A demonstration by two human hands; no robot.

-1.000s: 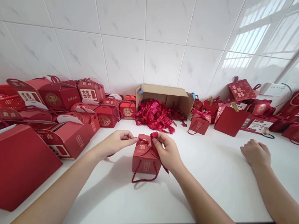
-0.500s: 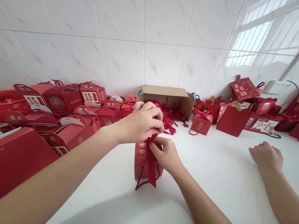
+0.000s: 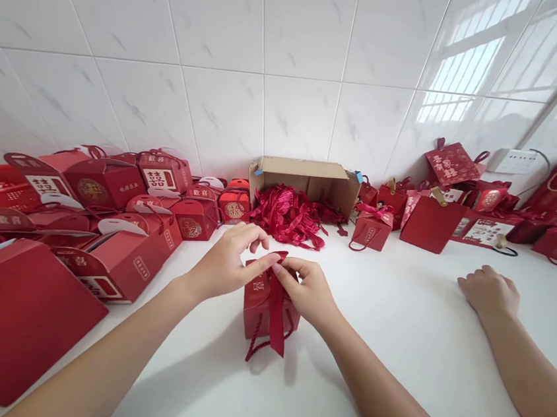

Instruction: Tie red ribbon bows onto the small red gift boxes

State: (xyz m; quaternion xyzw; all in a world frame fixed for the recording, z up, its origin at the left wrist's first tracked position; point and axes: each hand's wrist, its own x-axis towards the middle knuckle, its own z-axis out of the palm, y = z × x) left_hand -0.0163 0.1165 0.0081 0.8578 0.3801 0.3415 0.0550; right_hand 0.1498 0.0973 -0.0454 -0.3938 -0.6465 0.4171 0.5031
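A small red gift box [image 3: 254, 309] with white characters on top stands on the table in front of me, its red rope handle hanging down the near side. A red ribbon [image 3: 278, 314] is gathered at the box top, with one flat tail hanging over the front. My right hand [image 3: 308, 290] pinches the ribbon between thumb and forefinger at the right. From the left, my left hand [image 3: 230, 260] has its thumb against the ribbon's upper end, other fingers arched above. The exact grip there is partly hidden.
Behind the box, a cardboard carton [image 3: 307, 168] lies with a heap of red ribbons [image 3: 288, 215]. Many red boxes [image 3: 129, 256] are piled left, beside a red basket [image 3: 15, 197]. More gift boxes [image 3: 373, 230] stand right. Another person's closed hand [image 3: 491, 289] rests on the white table [image 3: 392, 353].
My left hand has come down and to the left, lower over the box top. My right hand keeps its pinch on the ribbon. The view has shifted slightly.
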